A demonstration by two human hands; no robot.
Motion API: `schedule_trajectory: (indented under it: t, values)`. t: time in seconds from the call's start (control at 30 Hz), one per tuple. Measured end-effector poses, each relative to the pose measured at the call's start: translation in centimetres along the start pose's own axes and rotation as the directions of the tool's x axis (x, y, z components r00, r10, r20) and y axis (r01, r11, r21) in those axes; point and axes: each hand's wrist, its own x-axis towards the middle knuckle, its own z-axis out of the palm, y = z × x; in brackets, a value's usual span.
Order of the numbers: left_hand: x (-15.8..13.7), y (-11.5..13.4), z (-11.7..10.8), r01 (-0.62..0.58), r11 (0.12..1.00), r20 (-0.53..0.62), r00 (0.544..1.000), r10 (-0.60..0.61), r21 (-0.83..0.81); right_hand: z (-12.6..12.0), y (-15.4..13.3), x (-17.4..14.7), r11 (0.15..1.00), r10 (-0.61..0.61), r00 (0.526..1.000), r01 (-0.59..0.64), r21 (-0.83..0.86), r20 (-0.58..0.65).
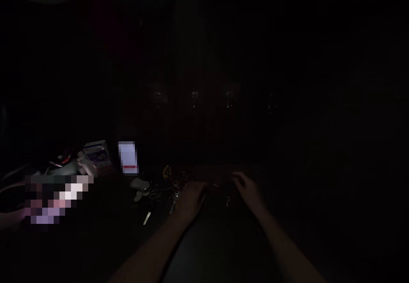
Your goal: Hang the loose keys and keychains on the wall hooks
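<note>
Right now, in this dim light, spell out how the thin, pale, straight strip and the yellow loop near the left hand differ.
Shape: the thin, pale, straight strip is a bar, while the yellow loop curves round an opening.
Place: the strip lies nearer the wearer; the loop sits farther off.
Surroundings: the strip lies apart, the loop beside dark clutter.
Both are left of the left hand; their materials are unclear.
</note>
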Motion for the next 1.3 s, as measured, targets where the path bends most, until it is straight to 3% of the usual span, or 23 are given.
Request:
schedule_trajectory:
  t: [0.17, 0.3, 0.4, 0.53, 0.7, 0.9, 1.07, 1.3]
  values:
    - [-0.2, -1.0, 0.4, 0.098, 0.981, -0.08, 0.99, -0.112, -0.166, -0.7, 0.1, 0.2, 1.0, 0.019, 0.998, -0.02, -0.021, -0.059]
    - [0.1, -1.0, 0.1, 0.203, 0.901, -0.093, 0.962, -0.257, -0.383, -1.1, -0.7, 0.0, 1.0, 0.0, 1.0, 0.0, 0.0, -0.022]
    - [0.5, -0.7, -0.4, 0.269, 0.786, -0.095, 0.919, -0.383, -0.557, -1.0, -1.4, -0.3, 0.999, -0.044, 0.999, 0.044, 0.012, 0.005]
    - [1.2, -0.5, -1.1, 0.321, 0.561, -0.026, 0.852, -0.522, -0.763, -0.3, -2.0, -0.6, 0.989, -0.146, 0.988, 0.146, 0.004, 0.057]
    - [1.4, -1.0, -1.3, 0.349, 0.381, 0.048, 0.789, -0.613, -0.856, 0.5, -2.6, -0.7, 0.972, -0.213, 0.966, 0.224, -0.066, 0.147]
    - [1.4, -1.0, -1.6, 0.353, 0.37, 0.046, 0.774, -0.631, -0.86, 0.2, -2.6, -0.8, 0.96, -0.177, 0.961, 0.216, -0.178, 0.212]
    - [1.5, -0.8, -1.7, 0.366, 0.331, 0.082, 0.768, -0.635, -0.87, 0.4, -3.8, -1.5, 0.946, -0.216, 0.945, 0.265, -0.186, 0.247]
    - [1.3, 0.1, -1.3, 0.33, 0.344, 0.09, 0.823, -0.561, -0.879, 2.5, -6.6, -2.8, 0.915, -0.365, 0.89, 0.397, -0.073, 0.272]
